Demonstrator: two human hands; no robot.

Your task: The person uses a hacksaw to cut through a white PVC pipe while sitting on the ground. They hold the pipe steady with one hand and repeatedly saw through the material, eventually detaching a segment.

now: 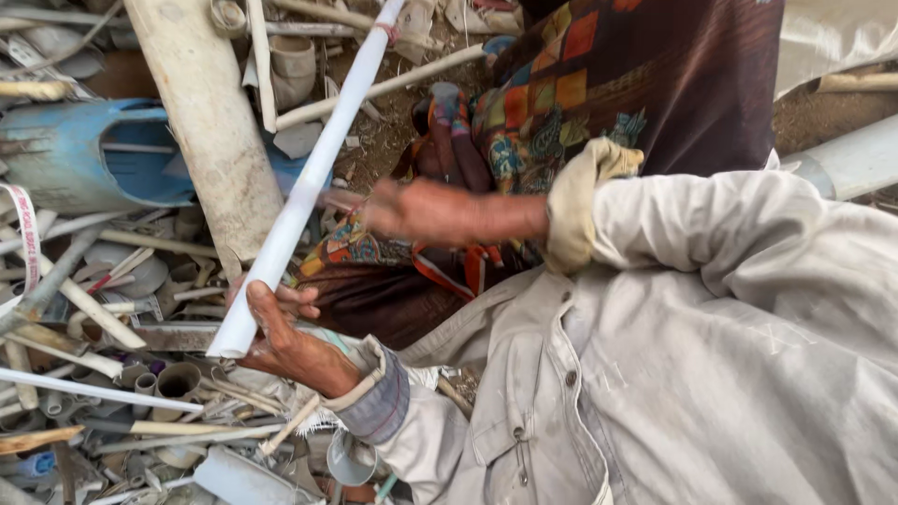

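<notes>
We grip a smooth white pipe [299,196] in our left hand [281,332], right hand [412,210] open, amid tangled scrap tubes [103,318] and a blue drum [94,154].

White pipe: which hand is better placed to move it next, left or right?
Left, probably. The left hand already grips the white pipe near its lower end. The right hand is open, held beside the pipe over patterned cloth, and would first need to close on it.

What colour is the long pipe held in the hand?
White; the pipe shows best in the head view, held by the left hand.
</notes>
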